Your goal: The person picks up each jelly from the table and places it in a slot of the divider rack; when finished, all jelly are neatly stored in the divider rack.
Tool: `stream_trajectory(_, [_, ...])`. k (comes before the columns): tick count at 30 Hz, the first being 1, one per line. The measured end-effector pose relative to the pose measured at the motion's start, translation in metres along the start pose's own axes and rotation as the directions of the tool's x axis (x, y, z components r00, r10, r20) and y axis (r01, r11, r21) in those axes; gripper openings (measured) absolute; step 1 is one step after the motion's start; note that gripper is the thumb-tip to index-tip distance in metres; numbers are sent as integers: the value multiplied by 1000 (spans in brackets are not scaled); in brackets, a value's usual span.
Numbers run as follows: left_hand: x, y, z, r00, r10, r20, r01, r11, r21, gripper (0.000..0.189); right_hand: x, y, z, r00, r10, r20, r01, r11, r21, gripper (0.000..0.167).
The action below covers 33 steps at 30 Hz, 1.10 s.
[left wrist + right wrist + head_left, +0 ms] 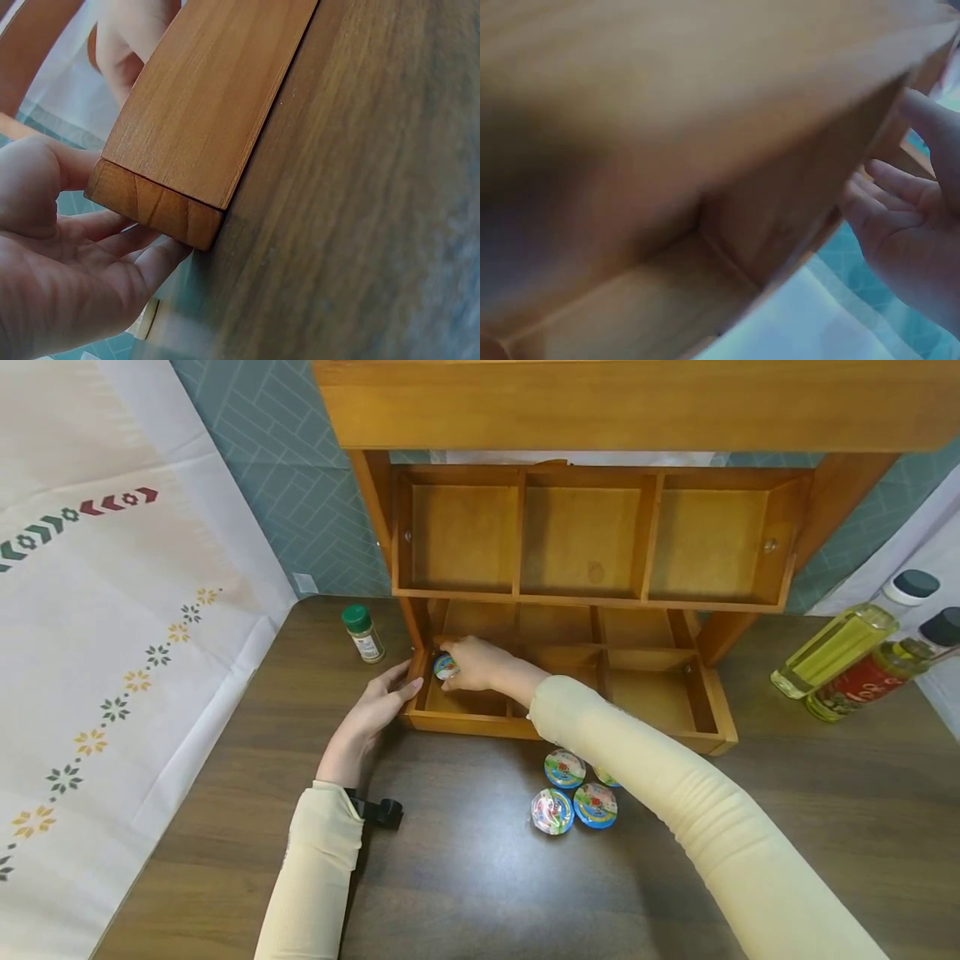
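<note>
At the left end of a tiered wooden rack [465, 724], my left hand [372, 706] grips the front corner. In the left wrist view, the thumb and fingers of that left hand [82, 277] lie on either side of the corner's end [154, 206]. Inside the lower tier's front left compartment, my right hand [480, 665] pinches a small cup [446, 667] with a printed lid. The right wrist view has the right hand [911, 225] behind a blurred wooden wall, which hides the cup.
Several lidded cups [552, 812] are grouped on the dark table before the rack, partly under my right sleeve. A green-capped seasoning jar [363, 633] stands left of the rack. Two oil bottles [843, 647] [870, 681] stand at right. The rack's upper tier [592, 597] overhangs the lower one.
</note>
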<state>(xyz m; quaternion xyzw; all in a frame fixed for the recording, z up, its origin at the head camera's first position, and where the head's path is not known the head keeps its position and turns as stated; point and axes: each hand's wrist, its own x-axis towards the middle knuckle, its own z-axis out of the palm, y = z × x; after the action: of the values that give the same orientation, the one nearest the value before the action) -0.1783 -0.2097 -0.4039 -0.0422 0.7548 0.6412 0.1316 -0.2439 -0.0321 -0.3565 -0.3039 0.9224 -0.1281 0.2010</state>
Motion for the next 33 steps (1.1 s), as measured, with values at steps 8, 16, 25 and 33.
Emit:
stream_trajectory(8, [0,-1,-1,1000,2,5,-2,1000,17,58,-22,-3,-14,998,-51,-21,49,995,-85,76])
stream_trajectory(16, [0,0,1,1000,-3,11,3,1000,5,59,-66,7,-19,993,-110,-52,104,989,-108,67])
stream_trajectory(25, [-1,0,2,1000,-12,11,12,1000,-9,58,-115,34,-9,964,-229,-135,228,973,-20,61])
stream_trajectory(33, [-1,0,1,1000,-20,15,20,1000,-8,59,-158,46,1,935,-302,-185,320,944,81,58])
